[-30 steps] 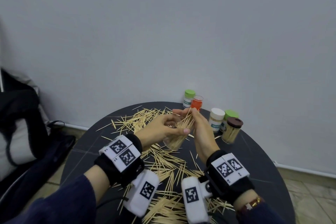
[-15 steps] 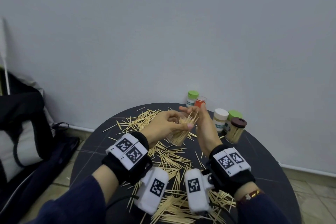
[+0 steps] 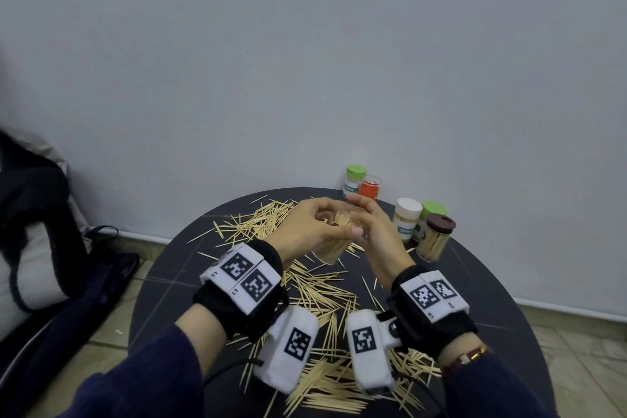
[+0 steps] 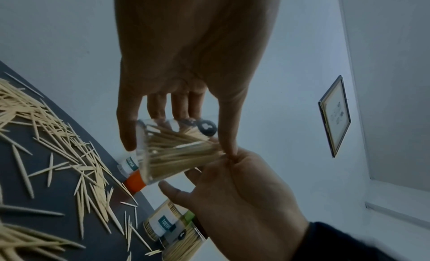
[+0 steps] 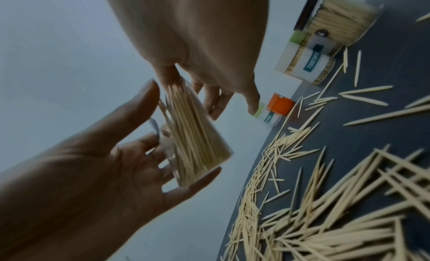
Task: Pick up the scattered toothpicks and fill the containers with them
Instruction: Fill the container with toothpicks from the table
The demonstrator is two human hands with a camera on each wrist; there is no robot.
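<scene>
Holding a clear container (image 3: 330, 248) at frame centre above the desk (image 3: 492, 309), the left hand (image 3: 307, 226) wraps its fingers round the wall while the right hand (image 3: 375, 231) presses its fingers on the toothpick tips at the mouth. Loose toothpicks (image 3: 325, 288) litter the desk below. Risk: the container sits tilted and packed, so a slack grip or hard push could spill it.

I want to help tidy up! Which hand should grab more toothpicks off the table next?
Probably the right hand. The left hand grips the clear container of toothpicks, so it is busy; the right hand's fingers only touch its mouth, and loose toothpicks lie below.
</scene>
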